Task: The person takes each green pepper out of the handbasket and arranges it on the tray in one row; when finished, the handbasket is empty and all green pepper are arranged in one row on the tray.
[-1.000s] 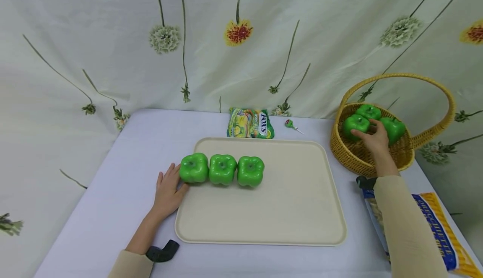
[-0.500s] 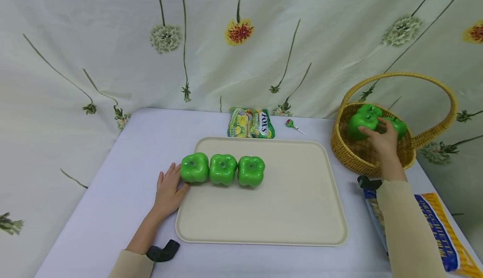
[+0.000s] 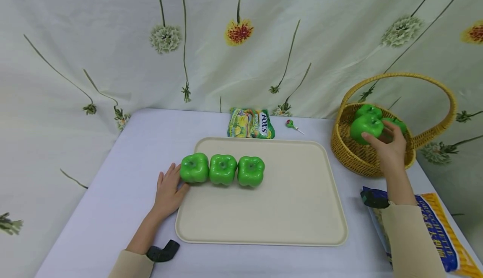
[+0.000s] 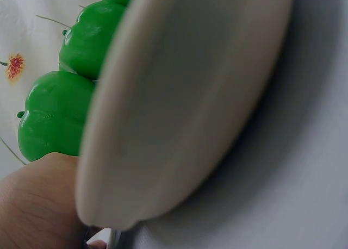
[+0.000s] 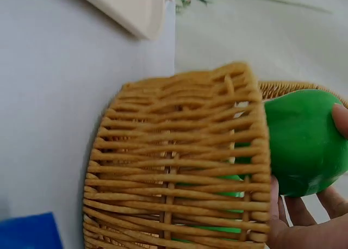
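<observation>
My right hand (image 3: pixel 392 146) grips a green bell pepper (image 3: pixel 366 128), thumb and fingers around its right side, at the level of the wicker basket's (image 3: pixel 351 158) opening. In the right wrist view this pepper (image 5: pixel 304 137) shows above the rim, with fingers under it. Two more green peppers (image 3: pixel 369 111) are in the basket, one partly hidden by the hand. My left hand (image 3: pixel 168 192) rests at the left edge of the beige tray (image 3: pixel 286 202), fingers fairly straight, beside the leftmost of three bell peppers (image 3: pixel 194 167) standing in a row on the tray.
Behind the tray lies a green candy bag (image 3: pixel 250 123), with a lollipop (image 3: pixel 290 124) to its right. A blue and yellow pasta bag (image 3: pixel 437 227) lies under the right forearm. The basket's tall handle (image 3: pixel 400 75) arches over its opening. A floral cloth (image 3: pixel 113 39) hangs behind the table.
The right hand has taken hold of the front pepper in the basket and shifted it a little right, turning it, while the wrist drew back. The left hand stays still.
</observation>
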A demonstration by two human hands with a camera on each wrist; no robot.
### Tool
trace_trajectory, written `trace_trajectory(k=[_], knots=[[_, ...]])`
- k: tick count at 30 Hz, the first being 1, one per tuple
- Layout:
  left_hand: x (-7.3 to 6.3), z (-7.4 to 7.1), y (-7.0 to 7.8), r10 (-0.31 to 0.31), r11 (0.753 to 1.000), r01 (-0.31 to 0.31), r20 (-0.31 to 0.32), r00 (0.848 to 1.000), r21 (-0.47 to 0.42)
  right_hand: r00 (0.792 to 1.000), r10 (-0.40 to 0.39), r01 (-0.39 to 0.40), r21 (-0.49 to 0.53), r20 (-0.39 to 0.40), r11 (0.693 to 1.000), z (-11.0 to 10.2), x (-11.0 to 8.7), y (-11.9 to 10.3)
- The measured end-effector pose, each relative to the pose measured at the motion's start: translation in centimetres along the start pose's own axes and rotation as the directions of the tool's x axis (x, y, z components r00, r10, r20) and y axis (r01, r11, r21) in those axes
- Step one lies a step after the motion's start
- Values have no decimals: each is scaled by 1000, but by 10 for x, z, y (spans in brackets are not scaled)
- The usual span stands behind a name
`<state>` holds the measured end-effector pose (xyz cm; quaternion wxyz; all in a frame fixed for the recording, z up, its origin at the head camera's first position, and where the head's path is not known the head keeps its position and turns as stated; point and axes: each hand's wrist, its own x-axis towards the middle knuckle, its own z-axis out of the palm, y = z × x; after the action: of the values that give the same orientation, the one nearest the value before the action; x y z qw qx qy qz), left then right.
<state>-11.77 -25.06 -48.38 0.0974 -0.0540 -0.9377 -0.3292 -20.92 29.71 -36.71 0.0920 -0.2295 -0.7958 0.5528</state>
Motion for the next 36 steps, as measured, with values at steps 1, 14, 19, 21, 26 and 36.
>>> trace_trajectory(k=[1,14,19,21,26,36], knots=[[0,0,0,1,1000,-1,-2,1000,1,1000,-22,22,-24,11,999,0,-5,0],[-2,0,0,-1,1000,1,-2,1000,-3,930,-342,348,-23,138,937,21,-69,3],[-1,-1,0,-3,1000,3,2,1000,0,861,-435,441,40,261,897,40,-91,4],[-1,-1,0,-2,1000,2,2,1000,-2,837,-440,447,60,325,893,49,-98,5],[-2,-1,-1,3,1000,-3,-6,1000,-3,788,-418,412,117,452,903,72,-112,8],[0,0,-1,-3,1000,3,8,1000,-6,729,-382,385,120,568,915,102,-126,14]])
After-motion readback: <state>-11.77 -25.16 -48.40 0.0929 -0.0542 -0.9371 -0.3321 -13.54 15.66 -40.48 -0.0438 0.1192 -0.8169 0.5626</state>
